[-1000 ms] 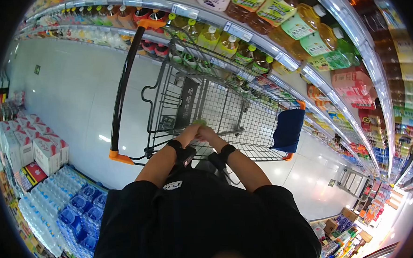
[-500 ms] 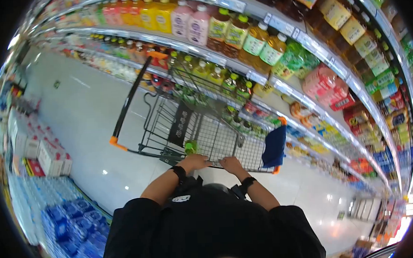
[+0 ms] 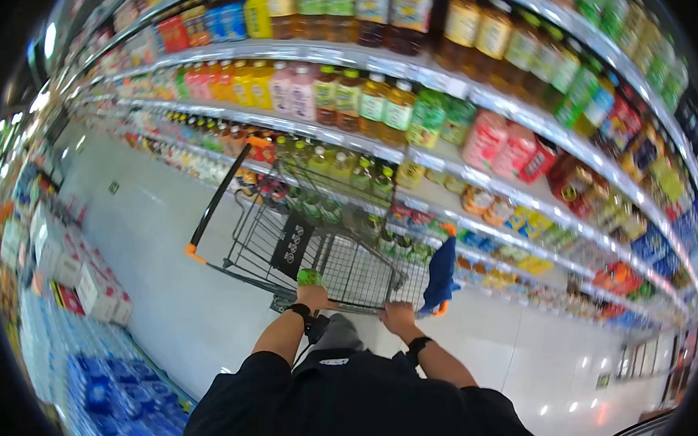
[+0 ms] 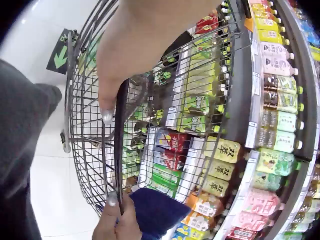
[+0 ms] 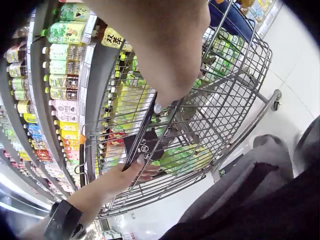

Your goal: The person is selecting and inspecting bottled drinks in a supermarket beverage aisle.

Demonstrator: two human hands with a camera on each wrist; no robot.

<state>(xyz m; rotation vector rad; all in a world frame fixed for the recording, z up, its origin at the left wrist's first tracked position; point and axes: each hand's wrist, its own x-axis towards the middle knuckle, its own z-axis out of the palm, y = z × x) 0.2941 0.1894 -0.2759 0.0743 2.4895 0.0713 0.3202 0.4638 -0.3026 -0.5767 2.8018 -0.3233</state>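
Alongside the shelf stands a wire shopping cart [image 3: 352,273]. My left hand [image 3: 312,297] grips its near side rim, toward the handle end, with the thumb along the dark bar in the left wrist view. Farther along the same rim, my right hand [image 3: 399,318] is curled round the bar, near a dark blue cloth [image 3: 440,275] at the cart's front end. Both hands also show in the right wrist view, the left [image 5: 125,180] and the right [image 5: 170,60]. A green package [image 5: 185,157] lies inside the basket beside my left hand.
Shelves of bottled drinks [image 3: 303,94] curve along the cart's far side. The cart's black handle [image 3: 220,197] with orange ends is at the left. Blue-wrapped bottle packs [image 3: 125,391] and white cartons [image 3: 104,294] stand on the floor at the left.
My hands, together a second ago, have moved apart onto the cart's side rim. The head view has tilted up, bringing more shelves into sight, and the cart appears turned and lower in it.
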